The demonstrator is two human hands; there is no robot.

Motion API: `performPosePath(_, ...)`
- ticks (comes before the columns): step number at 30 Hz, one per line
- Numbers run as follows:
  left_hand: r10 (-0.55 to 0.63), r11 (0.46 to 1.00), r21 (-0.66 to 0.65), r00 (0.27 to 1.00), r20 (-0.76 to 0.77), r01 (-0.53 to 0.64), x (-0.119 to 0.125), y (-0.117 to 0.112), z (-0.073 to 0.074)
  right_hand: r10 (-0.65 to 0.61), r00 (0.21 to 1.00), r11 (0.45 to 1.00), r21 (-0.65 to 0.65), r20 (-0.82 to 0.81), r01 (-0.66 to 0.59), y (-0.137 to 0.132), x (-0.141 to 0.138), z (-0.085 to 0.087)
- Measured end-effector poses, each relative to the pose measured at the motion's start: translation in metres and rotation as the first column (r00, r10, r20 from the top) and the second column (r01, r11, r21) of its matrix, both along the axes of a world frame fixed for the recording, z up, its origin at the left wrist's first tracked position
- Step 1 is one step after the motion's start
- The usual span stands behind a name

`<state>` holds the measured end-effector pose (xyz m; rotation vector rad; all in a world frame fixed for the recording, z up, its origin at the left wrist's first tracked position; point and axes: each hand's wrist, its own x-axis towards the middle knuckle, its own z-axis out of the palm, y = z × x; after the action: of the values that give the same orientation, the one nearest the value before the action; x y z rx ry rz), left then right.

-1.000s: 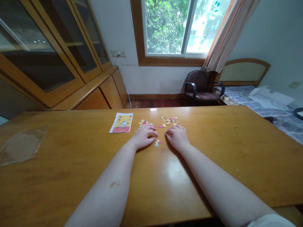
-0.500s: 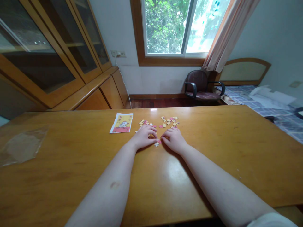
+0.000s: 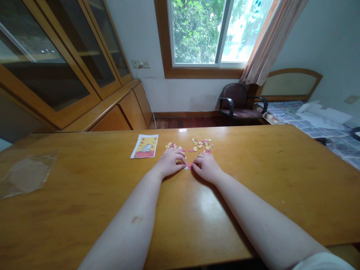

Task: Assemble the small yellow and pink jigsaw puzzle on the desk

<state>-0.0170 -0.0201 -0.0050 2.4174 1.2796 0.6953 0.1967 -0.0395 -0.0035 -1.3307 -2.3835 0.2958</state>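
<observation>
Both my hands rest on a wooden table (image 3: 253,180), fingertips almost meeting over a small joined cluster of puzzle pieces (image 3: 187,167). My left hand (image 3: 171,161) has its fingers curled down, pinching at that cluster. My right hand (image 3: 206,166) is curled too, its fingertips pressed on the cluster's right side. Several loose yellow, pink and white puzzle pieces (image 3: 201,144) lie scattered just beyond the hands. A small picture card (image 3: 144,146) showing a cartoon on yellow and red lies to the left of the pieces.
A crumpled clear plastic bag (image 3: 26,172) lies at the table's left edge. Glass-door wooden cabinets (image 3: 70,67) line the left wall. A dark armchair (image 3: 239,102) stands under the window, and a bed (image 3: 323,123) is at the right.
My right hand slid left and nearer, from the loose pieces to the small cluster. My left hand shifted slightly toward it, so the fingertips now meet over the cluster.
</observation>
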Motion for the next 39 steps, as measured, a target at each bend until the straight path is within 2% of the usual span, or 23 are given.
performPosePath(3,-0.015,1.0,0.008,1.0,-0.004,0.015,0.0,-0.001,0.0,-0.03,0.999,0.999,-0.015,-0.021,0.03,0.0,0.0,0.0)
performPosePath(11,-0.022,1.0,0.02,0.999,-0.028,0.023,0.0,-0.001,0.0,0.003,1.0,1.0,-0.026,-0.017,-0.003,-0.001,0.0,0.002)
performPosePath(18,-0.025,0.999,-0.027,0.997,-0.067,0.023,0.001,-0.003,0.001,0.192,0.98,0.981,-0.024,-0.049,-0.194,-0.002,0.001,0.001)
performPosePath(22,0.004,1.0,-0.026,0.998,-0.061,-0.006,0.001,-0.004,0.002,0.027,0.999,1.0,0.002,-0.036,-0.027,-0.002,0.001,0.001)
performPosePath(27,0.053,0.996,-0.06,0.992,-0.112,-0.061,0.003,-0.004,0.002,-0.061,0.998,0.998,0.006,-0.014,0.061,0.0,0.002,-0.002)
performPosePath(32,0.137,0.987,-0.065,0.978,-0.155,-0.149,0.002,0.0,-0.002,-0.315,0.948,0.949,-0.003,-0.05,0.315,0.006,0.004,-0.008)
performPosePath(36,0.236,0.971,-0.008,0.964,-0.125,-0.239,-0.002,0.004,-0.003,-0.344,0.936,0.938,0.012,-0.081,0.346,0.008,0.005,-0.011)
performPosePath(39,0.208,0.978,0.019,0.974,-0.093,-0.207,-0.003,0.004,-0.002,-0.321,0.941,0.945,0.034,-0.109,0.327,0.009,0.005,-0.013)
